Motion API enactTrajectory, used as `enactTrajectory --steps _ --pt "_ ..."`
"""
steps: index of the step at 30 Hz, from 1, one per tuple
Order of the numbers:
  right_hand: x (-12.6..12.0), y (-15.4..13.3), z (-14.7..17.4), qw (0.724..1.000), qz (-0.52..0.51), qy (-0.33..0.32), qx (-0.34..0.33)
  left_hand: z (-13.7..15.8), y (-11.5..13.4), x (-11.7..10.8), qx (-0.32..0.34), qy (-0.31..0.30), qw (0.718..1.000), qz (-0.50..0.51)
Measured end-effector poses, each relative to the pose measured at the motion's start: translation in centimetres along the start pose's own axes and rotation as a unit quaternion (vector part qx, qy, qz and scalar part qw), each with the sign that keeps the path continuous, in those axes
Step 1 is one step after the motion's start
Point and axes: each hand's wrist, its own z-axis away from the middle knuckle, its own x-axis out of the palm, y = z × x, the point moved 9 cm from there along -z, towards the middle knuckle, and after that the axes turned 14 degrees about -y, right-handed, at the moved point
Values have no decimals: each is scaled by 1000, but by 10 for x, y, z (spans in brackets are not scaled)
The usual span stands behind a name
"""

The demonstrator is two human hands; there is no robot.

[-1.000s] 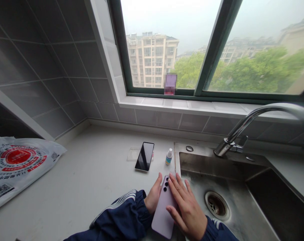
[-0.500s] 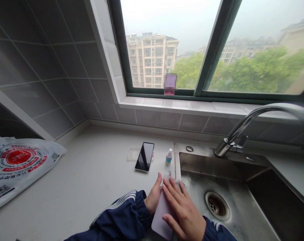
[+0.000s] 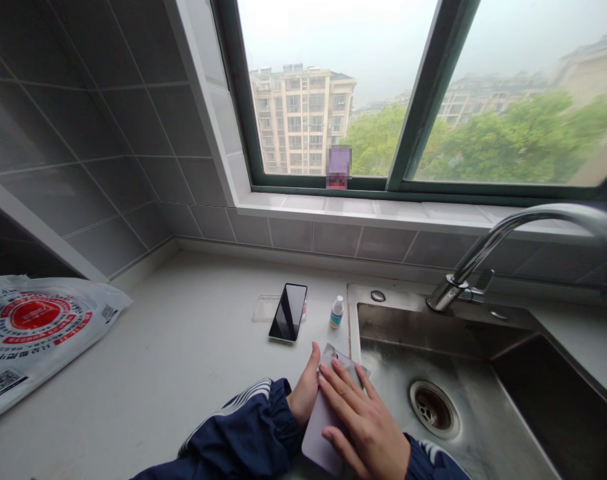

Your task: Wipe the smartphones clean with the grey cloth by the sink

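One pale tabletop runs below grey wall tiles and a window, a steel sink set into it. By the sink's left edge, the left hand grips a lilac phone; the right hand lies flat over its back, pressing a thin greyish sheet.

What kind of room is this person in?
Most likely a home kitchen: there is a steel sink with a curved faucet, set into a pale countertop, and a tiled wall beside the window.
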Motion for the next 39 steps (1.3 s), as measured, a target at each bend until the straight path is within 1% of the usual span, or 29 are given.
enactTrajectory --steps 2,4,6,8,11,15,20,24,27,31,33,35,39 --pt "1 6 1 1000 15 5 19 -2 1 9 13 -42 999 -5" --pt "2 12 2 999 17 17 43 -2 1 17 11 -80 997 -19" --pt "3 16 3 997 13 25 65 -2 1 21 4 -99 994 -38" --pt "5 19 3 996 11 26 81 -2 2 21 7 -104 993 -51" --pt "7 23 4 995 11 25 92 -3 4 18 13 -102 994 -48" --pt "7 24 6 996 16 27 83 -5 0 13 -4 -98 995 -25" --pt "3 14 5 999 18 9 34 -3 2 12 -13 -62 998 -21" --pt "1 6 3 1000 22 -13 6 -1 3 17 -19 -64 997 -28" --pt "2 8 3 999 28 -5 23 -1 2 16 -20 -67 997 -31" --pt "4 20 4 996 41 21 81 -3 6 11 13 -56 998 -28" --pt "3 20 5 995 50 29 85 -4 7 10 22 -50 998 -15" --pt "-1 14 5 996 57 33 61 -4 8 9 23 -41 999 3" --pt "-12 -9 3 998 41 44 -21 -2 9 0 15 -11 999 27"
